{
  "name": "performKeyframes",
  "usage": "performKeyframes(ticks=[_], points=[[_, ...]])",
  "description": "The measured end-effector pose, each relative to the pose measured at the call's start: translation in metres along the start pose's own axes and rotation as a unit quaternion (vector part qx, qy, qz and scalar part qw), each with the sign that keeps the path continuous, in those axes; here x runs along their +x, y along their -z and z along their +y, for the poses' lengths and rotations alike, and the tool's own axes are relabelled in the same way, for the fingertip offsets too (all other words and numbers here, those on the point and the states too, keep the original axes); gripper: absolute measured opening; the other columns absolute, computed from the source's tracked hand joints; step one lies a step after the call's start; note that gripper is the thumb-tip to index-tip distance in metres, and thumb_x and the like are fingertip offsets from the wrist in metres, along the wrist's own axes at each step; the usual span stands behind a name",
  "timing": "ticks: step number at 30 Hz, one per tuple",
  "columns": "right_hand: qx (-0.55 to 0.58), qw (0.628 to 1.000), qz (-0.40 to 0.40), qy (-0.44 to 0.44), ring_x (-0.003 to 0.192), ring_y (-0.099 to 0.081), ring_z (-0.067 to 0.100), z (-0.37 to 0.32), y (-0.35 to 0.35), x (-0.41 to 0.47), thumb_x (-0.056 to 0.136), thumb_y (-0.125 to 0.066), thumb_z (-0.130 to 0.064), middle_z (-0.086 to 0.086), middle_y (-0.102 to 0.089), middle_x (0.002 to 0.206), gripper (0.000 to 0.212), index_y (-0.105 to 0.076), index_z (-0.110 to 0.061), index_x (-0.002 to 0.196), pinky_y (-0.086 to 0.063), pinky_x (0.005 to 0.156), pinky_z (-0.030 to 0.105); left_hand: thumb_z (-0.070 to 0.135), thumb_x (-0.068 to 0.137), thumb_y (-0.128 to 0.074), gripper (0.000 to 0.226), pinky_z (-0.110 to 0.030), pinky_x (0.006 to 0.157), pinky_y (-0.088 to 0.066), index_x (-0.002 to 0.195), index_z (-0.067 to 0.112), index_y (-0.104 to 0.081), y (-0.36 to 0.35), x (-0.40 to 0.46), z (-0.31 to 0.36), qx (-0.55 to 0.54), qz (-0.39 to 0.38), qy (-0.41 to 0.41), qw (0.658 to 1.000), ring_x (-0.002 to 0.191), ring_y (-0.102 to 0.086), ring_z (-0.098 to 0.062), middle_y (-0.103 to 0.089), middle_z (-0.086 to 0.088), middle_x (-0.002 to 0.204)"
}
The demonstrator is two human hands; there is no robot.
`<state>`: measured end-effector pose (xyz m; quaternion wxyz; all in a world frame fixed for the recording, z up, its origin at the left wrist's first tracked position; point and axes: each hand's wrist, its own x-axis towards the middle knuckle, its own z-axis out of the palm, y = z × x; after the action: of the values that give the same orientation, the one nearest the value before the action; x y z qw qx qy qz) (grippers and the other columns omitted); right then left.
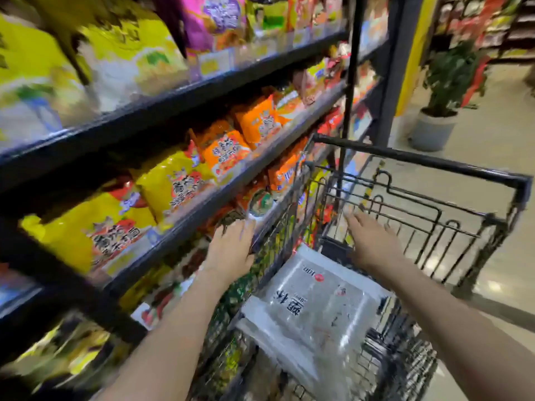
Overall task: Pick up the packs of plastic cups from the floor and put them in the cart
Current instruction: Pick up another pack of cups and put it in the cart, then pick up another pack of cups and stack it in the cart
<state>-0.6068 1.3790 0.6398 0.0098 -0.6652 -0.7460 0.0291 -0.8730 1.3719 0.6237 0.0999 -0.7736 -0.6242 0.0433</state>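
A black wire shopping cart [419, 162] stands before me, right of the shelves. Clear plastic packs of cups [315, 308] with dark print lie inside its basket. My left hand [231, 247] rests on the cart's left rim, fingers spread over it. My right hand [373, 241] hovers over the basket with fingers stretched forward, holding nothing. The view is blurred by motion.
Dark store shelves [173, 91] packed with yellow and orange snack bags run along the left, close against the cart. A potted plant [440, 111] stands on the pale floor at the back right, beside a yellow pillar. More shelves fill the far right corner.
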Motion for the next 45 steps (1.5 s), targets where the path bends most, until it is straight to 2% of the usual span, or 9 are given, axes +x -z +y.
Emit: performKeyframes(ticks=[2, 5, 9, 14, 20, 27, 33, 38, 45], points=[[0.005, 0.997, 0.022, 0.076, 0.133, -0.038, 0.026, -0.02, 0.02, -0.011, 0.085, -0.058, -0.033, 0.006, -0.036, 0.145, 0.07, -0.026, -0.017, 0.145, -0.036, 0.104, 0.041, 0.034, 0.072, -0.069, 0.071, -0.042, 0.1, -0.043, 0.133, 0.007, -0.046, 0.026, -0.06, -0.008, -0.007, -0.001, 0.09, 0.996, 0.122, -0.053, -0.029, -0.054, -0.016, 0.132], [0.027, 0.98, 0.026, 0.197, 0.129, -0.043, 0.029, -0.077, 0.042, -0.044, 0.083, -0.061, -0.03, 0.008, -0.041, 0.143, 0.068, -0.031, -0.015, 0.142, -0.041, 0.101, 0.043, 0.033, 0.085, -0.055, 0.068, -0.042, 0.11, -0.029, 0.143, 0.008, -0.029, 0.063, -0.176, -0.022, -0.012, 0.013, 0.234, 0.972, 0.136, -0.037, -0.029, -0.037, -0.014, 0.146], [0.038, 0.917, 0.028, 0.396, 0.132, -0.042, 0.026, -0.184, 0.067, -0.139, 0.085, -0.061, -0.031, 0.008, -0.042, 0.143, 0.072, -0.026, -0.015, 0.146, -0.042, 0.102, 0.039, 0.032, 0.086, -0.055, 0.066, -0.042, 0.11, -0.028, 0.143, 0.01, -0.03, 0.118, -0.36, -0.024, 0.014, 0.027, 0.427, 0.904, 0.135, -0.037, -0.026, -0.039, -0.011, 0.145], [0.056, 0.801, 0.01, 0.596, 0.124, -0.05, 0.029, -0.302, 0.079, -0.32, 0.079, -0.066, -0.032, 0.013, -0.052, 0.133, 0.067, -0.039, -0.011, 0.137, -0.046, 0.098, 0.041, 0.034, 0.086, -0.054, 0.068, -0.046, 0.105, -0.033, 0.143, 0.008, -0.027, 0.182, -0.61, 0.039, 0.067, -0.011, 0.635, 0.77, 0.128, -0.042, -0.032, -0.042, -0.014, 0.139], [0.062, 0.64, 0.005, 0.766, 0.124, -0.05, 0.032, -0.365, 0.071, -0.585, 0.081, -0.066, -0.036, 0.017, -0.051, 0.135, 0.069, -0.039, -0.009, 0.138, -0.046, 0.098, 0.042, 0.041, 0.086, -0.053, 0.069, -0.048, 0.109, -0.029, 0.144, 0.014, -0.025, 0.231, -0.875, 0.204, 0.093, -0.079, 0.812, 0.571, 0.132, -0.038, -0.031, -0.04, -0.013, 0.14], [0.053, 0.503, -0.091, 0.858, 0.125, -0.048, 0.031, -0.354, 0.041, -0.861, 0.082, -0.063, -0.034, 0.012, -0.049, 0.136, 0.064, -0.037, -0.014, 0.137, -0.046, 0.098, 0.044, 0.042, 0.086, -0.054, 0.065, -0.043, 0.101, -0.038, 0.14, 0.014, -0.03, 0.264, -1.073, 0.423, 0.103, -0.121, 0.918, 0.365, 0.126, -0.045, -0.03, -0.044, -0.01, 0.138], [0.005, 0.416, -0.122, 0.901, 0.119, -0.052, 0.028, -0.333, 0.013, -1.024, 0.084, -0.064, -0.036, 0.009, -0.052, 0.133, 0.063, -0.035, -0.015, 0.137, -0.049, 0.092, 0.044, 0.039, 0.085, -0.055, 0.061, -0.044, 0.097, -0.041, 0.137, 0.013, -0.036, 0.251, -1.155, 0.54, 0.083, -0.124, 0.957, 0.247, 0.121, -0.05, -0.031, -0.049, -0.012, 0.134], [-0.037, 0.35, -0.128, 0.927, 0.136, -0.038, 0.023, -0.343, -0.023, -1.124, 0.087, -0.061, -0.037, 0.004, -0.035, 0.151, 0.077, -0.02, -0.015, 0.149, -0.04, 0.104, 0.038, 0.043, 0.087, -0.051, 0.062, -0.042, 0.093, -0.044, 0.137, 0.011, -0.035, 0.224, -1.221, 0.578, 0.05, -0.123, 0.974, 0.184, 0.118, -0.053, -0.032, -0.051, -0.013, 0.133], [-0.057, 0.324, -0.159, 0.931, 0.137, -0.035, 0.023, -0.425, -0.084, -1.265, 0.087, -0.062, -0.035, 0.004, -0.035, 0.151, 0.075, -0.022, -0.015, 0.147, -0.036, 0.106, 0.038, 0.043, 0.088, -0.049, 0.059, -0.041, 0.095, -0.042, 0.136, 0.012, -0.036, 0.176, -1.356, 0.549, 0.016, -0.11, 0.984, 0.142, 0.118, -0.054, -0.031, -0.052, -0.012, 0.132]])
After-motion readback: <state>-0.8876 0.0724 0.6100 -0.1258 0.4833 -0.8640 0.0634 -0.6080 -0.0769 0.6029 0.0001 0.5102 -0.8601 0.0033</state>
